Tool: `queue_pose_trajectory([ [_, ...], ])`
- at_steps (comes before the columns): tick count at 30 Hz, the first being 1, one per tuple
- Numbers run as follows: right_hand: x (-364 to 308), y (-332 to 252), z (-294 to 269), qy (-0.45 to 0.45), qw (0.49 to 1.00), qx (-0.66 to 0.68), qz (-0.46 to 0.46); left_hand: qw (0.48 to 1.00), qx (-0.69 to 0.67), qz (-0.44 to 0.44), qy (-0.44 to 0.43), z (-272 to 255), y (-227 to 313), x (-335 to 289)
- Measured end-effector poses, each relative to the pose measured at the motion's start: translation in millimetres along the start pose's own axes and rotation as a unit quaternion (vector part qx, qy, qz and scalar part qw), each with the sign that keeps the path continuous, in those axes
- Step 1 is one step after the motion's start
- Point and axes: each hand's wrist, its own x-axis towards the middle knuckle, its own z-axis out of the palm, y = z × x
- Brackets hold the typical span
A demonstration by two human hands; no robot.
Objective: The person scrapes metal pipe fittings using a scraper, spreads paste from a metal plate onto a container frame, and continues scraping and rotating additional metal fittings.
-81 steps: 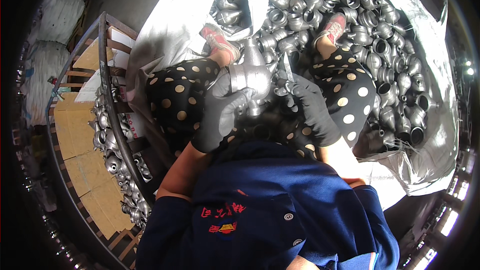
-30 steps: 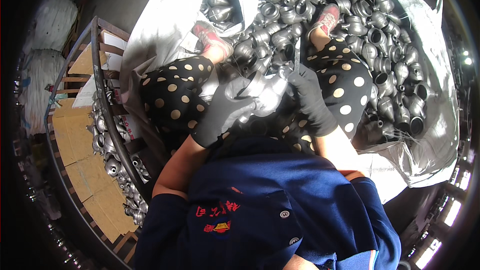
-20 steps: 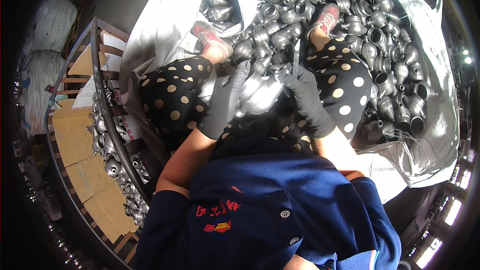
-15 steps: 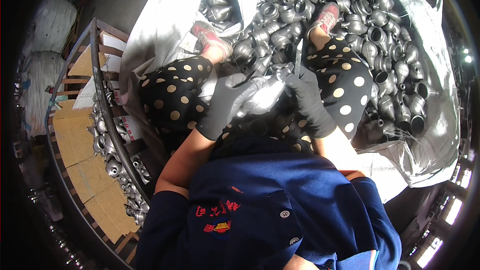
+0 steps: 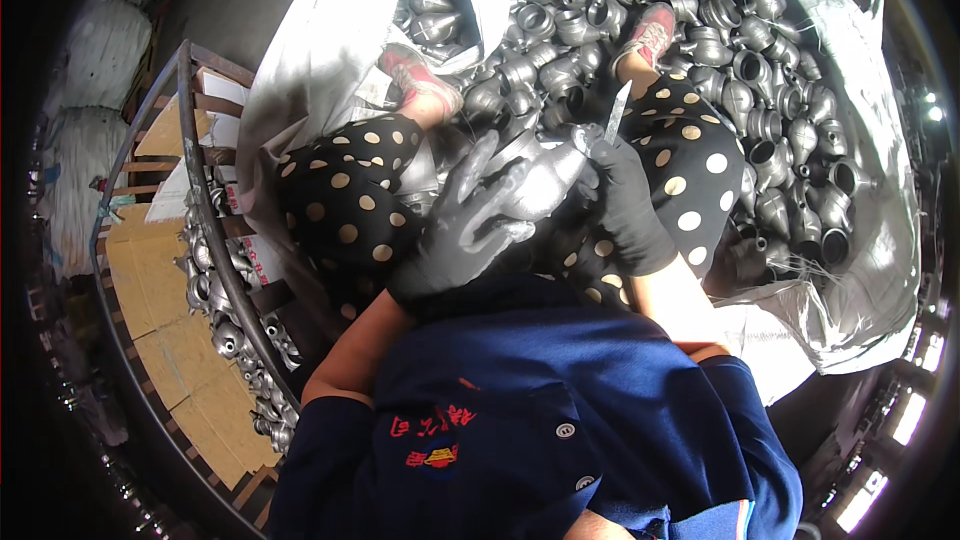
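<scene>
A grey bulb-shaped metal casting (image 5: 543,183) catches bright sunlight between my two dark-gloved hands, its narrow end toward the right. My right hand (image 5: 630,205) is closed around a knife whose bare blade (image 5: 618,112) points up and away; its fingers also pinch the casting's narrow end. My left hand (image 5: 462,225) is open beside the casting's wide end, fingers spread and palm partly turned up. Whether the left fingers touch the casting I cannot tell.
Many similar castings (image 5: 765,125) lie in a large white woven sack (image 5: 330,25) around my shoes. To the left stands a metal-framed crate (image 5: 215,200) with flattened cardboard (image 5: 155,310) and more castings (image 5: 228,338). Pale sacks (image 5: 105,50) stand further left.
My left hand has let go of the casting and spread its fingers, shifting slightly nearer to me. The casting has turned, and the knife blade now tilts to the right.
</scene>
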Motion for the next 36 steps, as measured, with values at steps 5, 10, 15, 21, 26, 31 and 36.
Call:
queue_pose_trajectory([
  [5, 4.7, -4.7, -6.5, 0.012, 0.999, 0.037, 0.018, 0.998, 0.063, 0.009, 0.030, -11.9, -10.7, -13.9],
  [10, 5.5, -1.3, -3.2, 0.008, 1.000, 0.015, 0.014, 0.996, 0.051, -0.017, 0.074, -7.6, 4.0, -2.2],
  [15, 2.9, -0.9, -2.4, 0.021, 0.999, 0.011, 0.033, 0.995, 0.085, 0.012, 0.047, -5.9, 3.1, 8.3],
  [21, 11.0, -4.1, -6.9, 0.019, 0.996, 0.041, 0.077, 0.894, -0.390, -0.210, 0.069, -3.9, -2.4, -8.9],
  [26, 11.7, 6.1, -2.1, 0.057, 0.996, 0.008, 0.069, 0.793, -0.535, -0.258, 0.140, -2.0, -14.9, -7.3],
  [31, 4.4, 3.7, -0.6, -0.007, 0.995, -0.064, 0.078, 0.824, -0.495, -0.239, 0.140, -8.9, -22.0, -6.6],
  [36, 3.3, 3.7, 6.6, -0.035, 0.988, -0.121, 0.088, 0.791, -0.529, -0.253, 0.174, -22.6, -28.4, -5.5],
])
